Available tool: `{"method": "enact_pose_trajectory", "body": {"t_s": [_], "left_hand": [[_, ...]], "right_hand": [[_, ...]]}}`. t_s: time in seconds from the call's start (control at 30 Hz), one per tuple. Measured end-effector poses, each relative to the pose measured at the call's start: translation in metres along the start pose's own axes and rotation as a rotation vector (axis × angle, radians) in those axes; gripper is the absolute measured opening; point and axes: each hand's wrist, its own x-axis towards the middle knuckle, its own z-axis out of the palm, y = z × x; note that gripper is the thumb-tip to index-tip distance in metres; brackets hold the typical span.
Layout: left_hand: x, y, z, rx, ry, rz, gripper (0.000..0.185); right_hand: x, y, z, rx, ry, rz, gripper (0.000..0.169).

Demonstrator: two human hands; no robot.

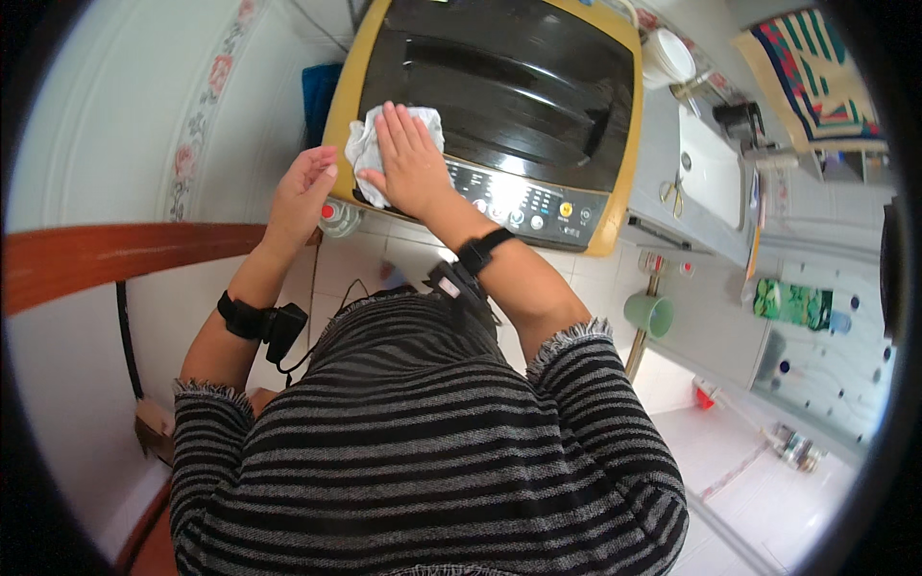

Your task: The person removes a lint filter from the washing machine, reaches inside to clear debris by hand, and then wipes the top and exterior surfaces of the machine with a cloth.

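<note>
A top-loading washing machine (504, 93) with a dark lid and a gold-coloured rim stands before me. Flat on a crumpled white cloth (366, 155) lies my right hand (410, 158), pressing it against the machine's near left corner. The cloth covers the left end of the control panel (529, 201), which has several buttons and printed marks. My left hand (306, 187) hovers just left of that corner, fingers loosely curled and apart from the thumb, with nothing visible in it.
To the right, a grey counter holds a white sink (709, 165), with scissors (673, 196) at its edge. A white bucket (666, 57) stands behind. Below are a green bin (650, 315) and a clear container (341, 218) with a red spot. A wooden edge (137, 255) runs along the left.
</note>
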Motion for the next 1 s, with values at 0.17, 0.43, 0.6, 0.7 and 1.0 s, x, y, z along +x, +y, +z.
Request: {"method": "enact_pose_trajectory", "body": {"t_s": [0.17,0.43,0.6,0.7,1.0], "left_hand": [[0.023,0.010,0.018,0.041,-0.105,0.037,0.034],[0.059,-0.012,0.042,0.125,-0.083,0.079,0.031],[0.075,-0.018,0.047,0.230,0.001,0.115,0.029],[0.074,-0.006,0.052,0.192,0.038,0.110,0.027],[0.065,0.007,0.043,0.199,0.207,0.049,0.023]], "right_hand": [[-0.087,0.046,-0.047,0.004,0.075,0.273,0.083],[-0.189,0.171,-0.082,-0.287,0.172,0.842,0.079],[-0.133,0.229,-0.088,-0.256,0.225,0.835,0.081],[-0.088,0.279,-0.087,-0.244,0.246,0.869,0.083],[0.044,0.338,-0.072,-0.332,0.207,0.785,0.085]]}}
